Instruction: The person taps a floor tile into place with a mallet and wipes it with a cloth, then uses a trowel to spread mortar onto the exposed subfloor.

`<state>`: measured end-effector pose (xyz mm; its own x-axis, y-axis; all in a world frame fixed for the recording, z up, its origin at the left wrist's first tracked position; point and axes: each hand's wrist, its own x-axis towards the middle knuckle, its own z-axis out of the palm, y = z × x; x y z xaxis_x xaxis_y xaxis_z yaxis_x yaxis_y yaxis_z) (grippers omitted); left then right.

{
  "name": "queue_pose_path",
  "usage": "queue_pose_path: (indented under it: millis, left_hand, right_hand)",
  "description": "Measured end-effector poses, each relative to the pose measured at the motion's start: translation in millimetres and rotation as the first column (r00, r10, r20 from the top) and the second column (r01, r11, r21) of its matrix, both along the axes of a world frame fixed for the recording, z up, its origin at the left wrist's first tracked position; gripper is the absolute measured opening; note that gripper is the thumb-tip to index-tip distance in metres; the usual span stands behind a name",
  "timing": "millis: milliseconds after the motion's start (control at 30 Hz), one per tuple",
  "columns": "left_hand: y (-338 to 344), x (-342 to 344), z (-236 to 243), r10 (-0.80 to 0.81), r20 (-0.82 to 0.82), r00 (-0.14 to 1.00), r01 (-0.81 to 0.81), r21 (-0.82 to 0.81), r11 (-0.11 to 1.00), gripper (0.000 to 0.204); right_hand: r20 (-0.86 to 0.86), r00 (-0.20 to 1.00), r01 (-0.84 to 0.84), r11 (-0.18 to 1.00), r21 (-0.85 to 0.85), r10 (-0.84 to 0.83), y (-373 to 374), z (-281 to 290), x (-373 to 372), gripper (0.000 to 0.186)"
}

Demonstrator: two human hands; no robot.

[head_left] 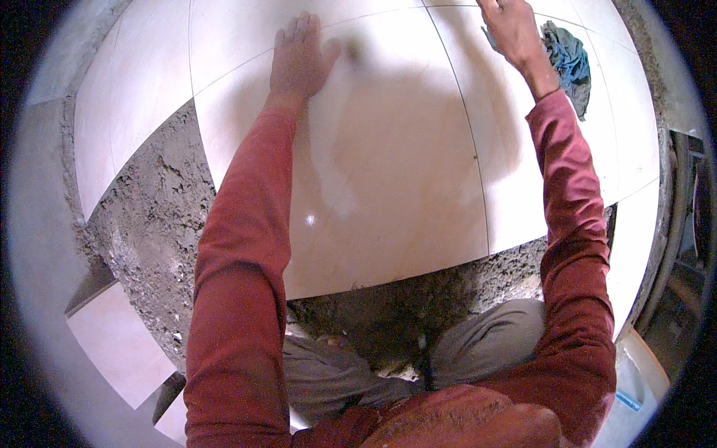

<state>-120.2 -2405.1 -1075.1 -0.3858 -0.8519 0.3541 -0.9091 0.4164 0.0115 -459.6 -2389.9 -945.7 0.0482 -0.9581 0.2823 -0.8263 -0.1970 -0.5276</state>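
Note:
My left hand (301,61) lies flat on a large cream floor tile (388,164), fingers stretched forward and thumb out to the side. Farther right, my right hand (511,31) is closed above the tiles near the top edge. A thin bluish-grey sliver shows at its left side, too little to name. Beside the right wrist a crumpled blue-grey rag (570,66) rests on the tiles. Dark narrow joints run between the laid tiles.
Rough bare mortar (160,209) shows at the left and along the near tile edge, where I sit with folded legs. A loose tile (122,345) lies at the lower left. A pale container (641,377) with a blue strip stands lower right, near dark clutter.

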Motion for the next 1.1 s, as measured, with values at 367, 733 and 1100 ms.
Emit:
queue_pose_path:
  millis: [367,733,1100]
  left_hand:
    - [-3.4,4.2,-3.0,-0.033,0.001,0.999,0.033,-0.103,0.994,0.064]
    - [3.9,3.9,2.7,-0.044,-0.083,0.996,0.040,-0.052,0.998,0.060]
    - [-1.8,5.8,-8.6,-0.024,0.061,0.998,0.030,-0.099,0.995,0.048]
  right_hand:
    - [-0.036,0.999,0.039,0.999,0.029,-0.038,15.1,-8.7,30.1,0.053]
    - [0.116,0.992,-0.044,0.999,-0.006,0.044,53.8,13.6,21.8,0.053]
    - [0.062,0.998,-0.004,0.962,0.272,-0.013,91.7,13.0,20.0,0.055]
